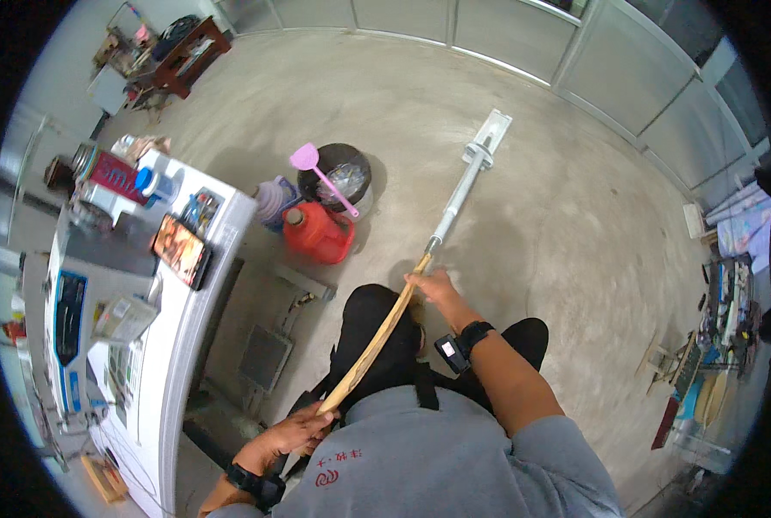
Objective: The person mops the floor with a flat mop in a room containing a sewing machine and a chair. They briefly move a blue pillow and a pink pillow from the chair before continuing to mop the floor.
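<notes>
A long-handled tool slants across my lap, from my waist to the far floor. Its rough wooden handle [366, 359] joins a grey metal tube [453, 206], which ends in a round collar [478, 155] and a flat rectangular head [497, 129] near the floor. At the handle's near end, my left hand [298, 428] is closed around the wood beside my waist. Farther along, my right hand [432, 286] grips it just below the metal joint; the fingers underneath are partly hidden. Both wrists wear black strapped devices.
A white counter [194, 362] runs along my left, bearing a phone [181, 249], bottles and a machine. Beyond its corner stand a red plastic jug [317, 232] and a waste bin [359, 155] with a pink fly swatter [320, 175]. Cluttered shelving [725, 311] lines the right; panelled partitions [508, 42] stand ahead.
</notes>
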The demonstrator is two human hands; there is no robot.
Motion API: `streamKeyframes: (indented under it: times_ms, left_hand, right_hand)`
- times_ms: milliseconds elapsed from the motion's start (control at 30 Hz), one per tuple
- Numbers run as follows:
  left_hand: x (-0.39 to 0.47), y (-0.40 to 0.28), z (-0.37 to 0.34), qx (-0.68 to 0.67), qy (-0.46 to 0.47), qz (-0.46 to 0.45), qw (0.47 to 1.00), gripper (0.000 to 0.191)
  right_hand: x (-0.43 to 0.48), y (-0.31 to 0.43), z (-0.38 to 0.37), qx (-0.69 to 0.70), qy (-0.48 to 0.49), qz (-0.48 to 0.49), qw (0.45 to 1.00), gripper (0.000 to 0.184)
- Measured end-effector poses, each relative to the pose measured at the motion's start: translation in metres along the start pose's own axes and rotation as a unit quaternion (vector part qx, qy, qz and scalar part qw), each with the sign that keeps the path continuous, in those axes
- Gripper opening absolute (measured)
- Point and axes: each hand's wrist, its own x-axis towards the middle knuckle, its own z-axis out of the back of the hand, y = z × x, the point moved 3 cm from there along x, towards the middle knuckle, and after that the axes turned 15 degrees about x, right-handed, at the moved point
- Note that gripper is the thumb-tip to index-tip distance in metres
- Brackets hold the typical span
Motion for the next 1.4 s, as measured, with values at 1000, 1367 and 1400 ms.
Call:
streamKeyframes:
  times_ms: [1000, 1367, 1400]
  left_hand:
    - [0.108, -0.136, -0.066, 0.230, 0.202, -0.152, 0.940, 0.024]
    - [0.126, -0.159, -0.120, 0.159, 0.259, -0.153, 0.940, 0.034]
    - [0.121, -0.159, -0.116, 0.156, 0.242, -0.153, 0.945, 0.033]
  right_hand:
    - [-0.040, -0.109, 0.256, -0.032, -0.128, 0.145, 0.981, 0.016]
    - [-0.041, -0.124, 0.279, 0.199, -0.205, 0.170, 0.943, 0.017]
    - [-0.024, -0.123, 0.278, 0.157, -0.193, 0.214, 0.945, 0.017]
